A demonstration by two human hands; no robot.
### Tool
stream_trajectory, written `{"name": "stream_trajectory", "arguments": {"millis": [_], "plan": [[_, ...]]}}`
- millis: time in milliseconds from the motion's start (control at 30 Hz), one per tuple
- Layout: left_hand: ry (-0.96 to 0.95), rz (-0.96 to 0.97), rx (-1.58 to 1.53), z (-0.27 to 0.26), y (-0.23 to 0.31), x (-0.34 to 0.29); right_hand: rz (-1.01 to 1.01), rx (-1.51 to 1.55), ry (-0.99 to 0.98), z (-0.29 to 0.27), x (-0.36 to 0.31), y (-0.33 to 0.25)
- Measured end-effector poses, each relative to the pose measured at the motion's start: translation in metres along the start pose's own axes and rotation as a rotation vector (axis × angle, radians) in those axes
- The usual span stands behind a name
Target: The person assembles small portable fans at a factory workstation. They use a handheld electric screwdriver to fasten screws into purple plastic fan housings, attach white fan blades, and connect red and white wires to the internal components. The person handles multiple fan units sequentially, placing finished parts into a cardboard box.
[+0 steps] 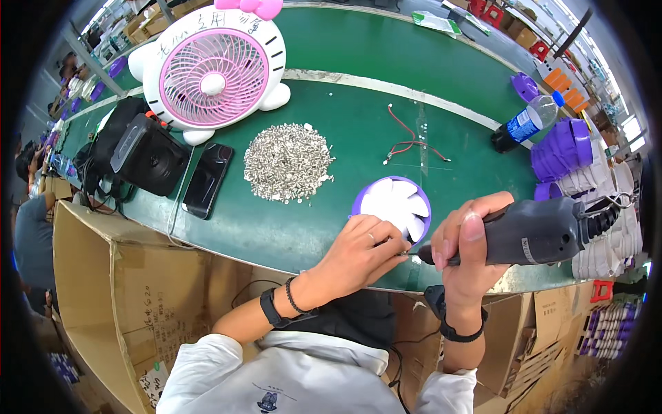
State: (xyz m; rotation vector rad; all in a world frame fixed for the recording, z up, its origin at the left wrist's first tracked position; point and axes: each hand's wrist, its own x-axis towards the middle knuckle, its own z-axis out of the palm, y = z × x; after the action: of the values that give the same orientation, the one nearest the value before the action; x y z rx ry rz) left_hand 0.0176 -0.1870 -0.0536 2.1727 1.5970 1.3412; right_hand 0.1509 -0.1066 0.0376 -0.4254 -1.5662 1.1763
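Observation:
In my right hand is a black electric screwdriver, held sideways with its thin bit pointing left. The bit's end reaches the fingertips of my left hand. Those fingers are pinched together, and whatever sits between them is too small to make out. Just beyond them is a small round fan with white blades in a purple ring housing. My left hand covers its near left edge. A large pile of small silver screws lies on the green table, left of the fan.
Red wires lie behind the small fan. At the right are a dark drink bottle and stacked purple housings. On the left are a phone, a black speaker-like box and a pink-and-white fan. Cardboard boxes stand below the table edge.

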Motion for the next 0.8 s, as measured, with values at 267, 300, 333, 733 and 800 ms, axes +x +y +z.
{"name": "stream_trajectory", "arguments": {"millis": [267, 300, 333, 733, 800], "plan": [[0.044, 0.010, 0.001, 0.0030, -0.0014, -0.0016, 0.029, 0.158, 0.042, 0.0059, 0.0015, -0.0061], [0.043, 0.009, 0.005, 0.0037, -0.0017, -0.0019, 0.016, 0.128, 0.032, 0.0070, 0.0018, -0.0047], [0.042, 0.007, 0.010, 0.0044, -0.0019, -0.0025, 0.003, 0.098, 0.023, 0.0084, 0.0019, -0.0031], [0.045, 0.003, 0.009, 0.0050, -0.0029, -0.0027, 0.042, 0.192, 0.046, 0.0038, 0.0021, -0.0025], [0.046, 0.005, 0.007, 0.0049, -0.0029, -0.0028, 0.052, 0.192, 0.038, 0.0031, 0.0012, -0.0029]]}}
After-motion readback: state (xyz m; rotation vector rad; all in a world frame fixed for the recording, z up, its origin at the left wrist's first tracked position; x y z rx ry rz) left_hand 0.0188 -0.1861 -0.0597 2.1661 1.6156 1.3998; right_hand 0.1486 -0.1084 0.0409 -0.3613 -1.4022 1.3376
